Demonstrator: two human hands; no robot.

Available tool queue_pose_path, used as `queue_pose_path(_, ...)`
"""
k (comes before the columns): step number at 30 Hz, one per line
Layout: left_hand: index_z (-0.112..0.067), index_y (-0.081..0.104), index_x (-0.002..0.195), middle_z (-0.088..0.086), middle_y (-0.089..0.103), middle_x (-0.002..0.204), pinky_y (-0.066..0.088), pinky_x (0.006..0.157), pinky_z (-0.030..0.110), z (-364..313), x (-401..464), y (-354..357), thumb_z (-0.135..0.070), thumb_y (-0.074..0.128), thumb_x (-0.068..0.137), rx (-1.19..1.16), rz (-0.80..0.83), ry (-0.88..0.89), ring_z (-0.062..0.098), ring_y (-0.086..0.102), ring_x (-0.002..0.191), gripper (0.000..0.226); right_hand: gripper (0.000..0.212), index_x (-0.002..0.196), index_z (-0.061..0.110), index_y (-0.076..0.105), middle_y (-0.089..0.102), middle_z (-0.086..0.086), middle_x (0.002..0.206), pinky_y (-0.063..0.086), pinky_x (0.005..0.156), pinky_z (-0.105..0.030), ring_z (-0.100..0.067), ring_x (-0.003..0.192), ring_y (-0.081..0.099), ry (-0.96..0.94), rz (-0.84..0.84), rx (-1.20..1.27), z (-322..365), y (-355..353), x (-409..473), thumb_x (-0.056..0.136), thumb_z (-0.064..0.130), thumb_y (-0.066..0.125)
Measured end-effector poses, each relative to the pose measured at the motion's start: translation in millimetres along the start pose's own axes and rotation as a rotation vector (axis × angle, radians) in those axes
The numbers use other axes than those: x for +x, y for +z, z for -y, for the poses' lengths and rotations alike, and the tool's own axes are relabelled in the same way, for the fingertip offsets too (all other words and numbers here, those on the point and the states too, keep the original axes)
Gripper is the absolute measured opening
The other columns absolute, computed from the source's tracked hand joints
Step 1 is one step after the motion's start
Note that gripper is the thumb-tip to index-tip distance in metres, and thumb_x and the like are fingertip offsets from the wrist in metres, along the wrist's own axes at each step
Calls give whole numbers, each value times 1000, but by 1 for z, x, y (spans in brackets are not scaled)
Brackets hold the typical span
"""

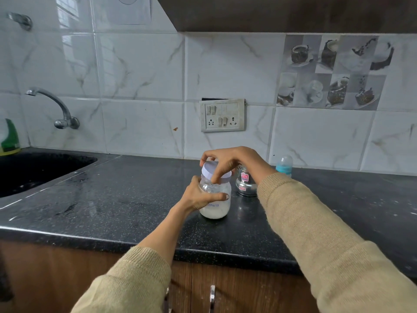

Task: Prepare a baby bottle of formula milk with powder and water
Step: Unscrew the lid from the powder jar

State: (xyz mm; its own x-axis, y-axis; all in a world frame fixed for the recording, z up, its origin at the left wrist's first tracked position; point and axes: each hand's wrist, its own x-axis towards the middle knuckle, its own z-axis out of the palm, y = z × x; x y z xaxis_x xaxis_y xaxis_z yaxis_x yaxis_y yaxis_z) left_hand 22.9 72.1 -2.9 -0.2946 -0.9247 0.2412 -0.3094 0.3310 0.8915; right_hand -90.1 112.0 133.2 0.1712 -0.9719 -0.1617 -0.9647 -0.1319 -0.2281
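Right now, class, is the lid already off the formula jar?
No: the white lid sits on top of the formula jar, with the right hand gripping it while the left hand holds the jar's body.

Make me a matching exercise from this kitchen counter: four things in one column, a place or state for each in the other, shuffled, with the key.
Things:
1. formula jar
2. lid
3. steel container
4. baby bottle

Places or states:
A. stands far right by the wall tiles
B. gripped round its body by the left hand
C. held from above by the right hand
D. just behind the jar, under the right wrist

Pairs: 1-B, 2-C, 3-D, 4-A
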Motion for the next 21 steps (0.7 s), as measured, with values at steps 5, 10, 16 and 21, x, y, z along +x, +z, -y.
queue_pose_path(5,-16,47,114,-7,58,104,48,70,23,6,2,-11,-52,86,39,2,-75,1,7,59,93,92,67,129,34,46,39,-1,129,55,83,-36,-26,112,51,-59,-75,150,-2,-13,4,72,12,75)
queue_pose_path(10,-13,57,107,-2,60,102,50,77,31,13,11,-26,-60,83,42,102,-199,-23,16,60,95,84,67,124,30,44,39,-7,126,55,75,-32,-23,103,53,-81,-177,282,-18,4,14,68,19,79)
queue_pose_path(16,-21,64,105,5,61,108,55,85,40,33,40,-34,-78,76,28,177,-256,-58,19,60,101,96,57,115,20,38,48,-8,106,46,62,-28,-17,74,48,-125,-123,503,-40,34,21,73,12,75)
queue_pose_path(21,-21,63,104,3,64,106,54,86,39,41,63,-38,-70,77,34,170,-290,-75,20,60,102,87,38,92,20,45,49,-1,92,39,58,-24,-12,67,44,-137,-81,541,-54,63,38,72,17,77)
